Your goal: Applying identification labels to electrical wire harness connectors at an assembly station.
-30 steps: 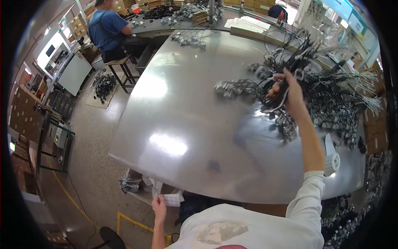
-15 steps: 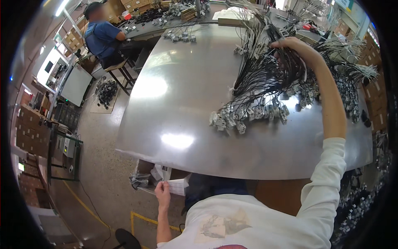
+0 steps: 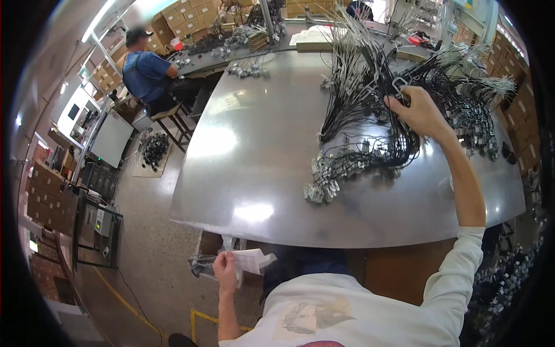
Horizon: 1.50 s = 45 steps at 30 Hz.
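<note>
A folded white printed paper (image 3: pixel 250 261) is pinched in my left hand (image 3: pixel 226 270), just off the near edge of the metal table. My right hand (image 3: pixel 425 115) is closed around part of a bundle of black cables (image 3: pixel 399 130) over the table's right half. Pale loose cable ends (image 3: pixel 347 43) fan out at the far side of this bundle. Small metallic connectors (image 3: pixel 321 188) hang from the near ends and lie on the tabletop. To the right of my right hand lies another heap of black cables (image 3: pixel 471 110) with similar connectors.
The shiny metal table (image 3: pixel 254 168) fills the middle. Near its far left corner sit several connectors (image 3: pixel 248 68). Below its near edge is an open box with clear plastic (image 3: pixel 202 265). A seated person (image 3: pixel 150 75) works at the far-left bench. More connectors (image 3: pixel 503 283) hang at lower right.
My right hand has come nearer and lower, drawing the gripped cables along. My left hand still holds the paper. The whole view has tilted slightly.
</note>
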Tool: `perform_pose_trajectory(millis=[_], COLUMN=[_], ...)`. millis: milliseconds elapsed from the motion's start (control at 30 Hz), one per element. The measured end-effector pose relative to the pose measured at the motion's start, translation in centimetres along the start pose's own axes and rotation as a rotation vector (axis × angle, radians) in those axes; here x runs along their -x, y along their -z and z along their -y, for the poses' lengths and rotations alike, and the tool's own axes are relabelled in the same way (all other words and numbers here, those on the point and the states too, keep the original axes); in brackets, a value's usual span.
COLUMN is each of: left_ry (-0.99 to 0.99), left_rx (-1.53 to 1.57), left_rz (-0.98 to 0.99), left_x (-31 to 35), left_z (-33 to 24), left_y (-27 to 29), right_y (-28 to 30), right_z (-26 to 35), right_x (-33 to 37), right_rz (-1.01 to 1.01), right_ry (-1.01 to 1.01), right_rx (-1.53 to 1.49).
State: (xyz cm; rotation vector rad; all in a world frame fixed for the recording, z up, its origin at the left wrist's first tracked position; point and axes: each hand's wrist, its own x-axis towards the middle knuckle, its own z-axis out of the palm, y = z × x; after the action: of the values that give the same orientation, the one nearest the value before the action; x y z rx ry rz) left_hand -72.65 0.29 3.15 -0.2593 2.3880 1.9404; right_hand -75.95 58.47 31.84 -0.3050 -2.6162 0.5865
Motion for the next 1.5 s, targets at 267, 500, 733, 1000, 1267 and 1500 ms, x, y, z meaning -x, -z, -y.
perform_pose_trajectory(millis=[267,500,733,1000,1267,1500], left_ry=[-0.169,-0.448,0.076,0.261,0.132,0.116], left_rx=[0.413,0.325,0.670,0.604,0.577,0.561], left_rz=[0.606,1.243,1.460,1.393,1.372,1.389], left_x=[-4.5,-9.5,-9.6,-7.3,-4.4,-5.3], left_z=[-13.7,-25.3,-29.1,-29.5,-31.7,-35.5], left_y=[-2.2,-16.6,-29.1,-34.3,-36.7,-36.2], right_y=[-1.5,-3.3,-3.4,-1.1,0.7,3.8], right_z=[0.6,1.6,1.4,-0.8,-2.4,-4.2], right_x=[0.7,1.8,4.2,5.7,7.2,7.6], right_rz=[0.249,0.246,0.246,0.235,0.058,-0.026], right_ry=[-0.205,-0.136,-0.015,-0.125,-0.037,-0.253], right_rx=[-0.583,-0.782,-0.715,-0.776,-0.527,-0.621])
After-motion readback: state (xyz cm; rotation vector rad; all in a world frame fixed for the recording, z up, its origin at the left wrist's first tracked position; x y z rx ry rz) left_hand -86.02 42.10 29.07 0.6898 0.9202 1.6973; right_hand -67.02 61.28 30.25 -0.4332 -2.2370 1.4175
